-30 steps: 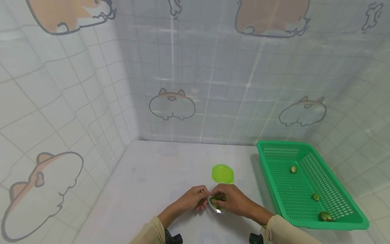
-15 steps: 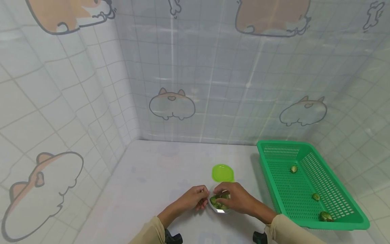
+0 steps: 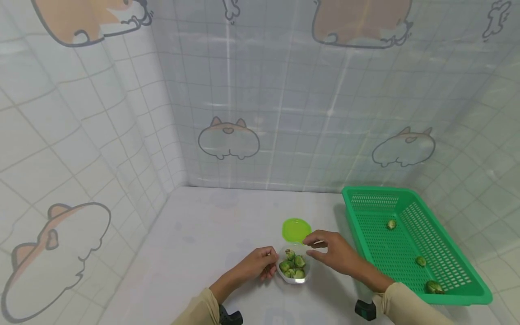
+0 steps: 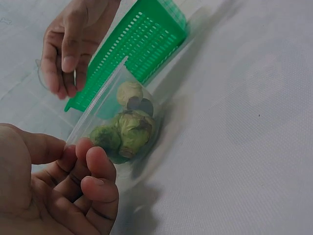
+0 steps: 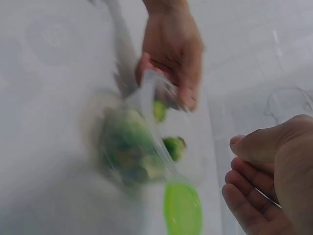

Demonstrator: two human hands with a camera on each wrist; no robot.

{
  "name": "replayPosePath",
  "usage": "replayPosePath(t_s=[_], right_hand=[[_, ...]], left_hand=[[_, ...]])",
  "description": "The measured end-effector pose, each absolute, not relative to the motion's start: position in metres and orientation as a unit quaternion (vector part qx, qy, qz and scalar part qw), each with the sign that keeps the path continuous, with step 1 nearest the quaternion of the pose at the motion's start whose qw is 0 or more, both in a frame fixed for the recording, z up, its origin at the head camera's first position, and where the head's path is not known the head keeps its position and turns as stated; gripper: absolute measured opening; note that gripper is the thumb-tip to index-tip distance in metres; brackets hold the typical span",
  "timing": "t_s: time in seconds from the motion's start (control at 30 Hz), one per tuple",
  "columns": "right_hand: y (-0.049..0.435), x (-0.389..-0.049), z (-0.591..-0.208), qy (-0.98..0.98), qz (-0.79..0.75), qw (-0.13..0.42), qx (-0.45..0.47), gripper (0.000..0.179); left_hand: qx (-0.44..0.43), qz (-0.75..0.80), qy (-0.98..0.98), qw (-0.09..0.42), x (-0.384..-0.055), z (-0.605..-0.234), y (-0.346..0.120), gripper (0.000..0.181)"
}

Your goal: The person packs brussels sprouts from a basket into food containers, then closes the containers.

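Note:
A small clear plastic container (image 3: 294, 280) holding several Brussels sprouts (image 3: 299, 261) stands in front of me. My left hand (image 3: 257, 264) pinches its rim between thumb and fingers, seen closely in the left wrist view, where more Brussels sprouts (image 4: 134, 132) show through the wall. Just right of the container, my right hand (image 3: 336, 253) hovers with loosely bent fingers and nothing in them. In the right wrist view that right hand (image 5: 274, 171) is apart from the container (image 5: 132, 147), which looks blurred.
Behind the container lies a bright green lid (image 3: 296, 230). At the right stands a green slotted basket (image 3: 357, 243) with a few Brussels sprouts (image 3: 434, 287) in it. Printed tile-pattern sheets (image 3: 284, 113) wall in the white table (image 3: 195, 234).
My right hand has lifted out of the container and moved right, uncovering the sprouts inside. The left hand has stayed at the rim.

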State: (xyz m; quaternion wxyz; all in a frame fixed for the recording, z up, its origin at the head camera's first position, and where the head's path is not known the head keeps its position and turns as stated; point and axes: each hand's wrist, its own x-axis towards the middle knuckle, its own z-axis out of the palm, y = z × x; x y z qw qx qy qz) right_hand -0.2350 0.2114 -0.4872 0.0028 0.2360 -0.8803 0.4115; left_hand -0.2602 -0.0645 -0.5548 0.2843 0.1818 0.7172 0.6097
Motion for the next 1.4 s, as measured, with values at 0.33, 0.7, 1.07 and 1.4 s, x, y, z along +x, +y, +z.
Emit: replayPosePath(t_s=[0.33,0.7,1.07,1.4], right_hand=[[0.258,-0.236,-0.47,-0.881,0.443,0.035,0.161,0.024],[0.325,-0.238,-0.463,-0.903,0.388,0.1,0.154,0.024],[0.392,-0.247,-0.481,-0.941,0.314,0.077,0.095,0.031],[0.434,-0.252,-0.49,-0.956,0.277,0.074,0.055,0.035]], left_hand=[[0.183,0.609,0.718,0.284,-0.261,-0.558,-0.068,0.026],[0.179,0.609,0.718,0.285,-0.26,-0.555,-0.07,0.027],[0.178,0.61,0.716,0.29,-0.26,-0.557,-0.069,0.026],[0.179,0.611,0.713,0.293,-0.259,-0.556,-0.068,0.027]])
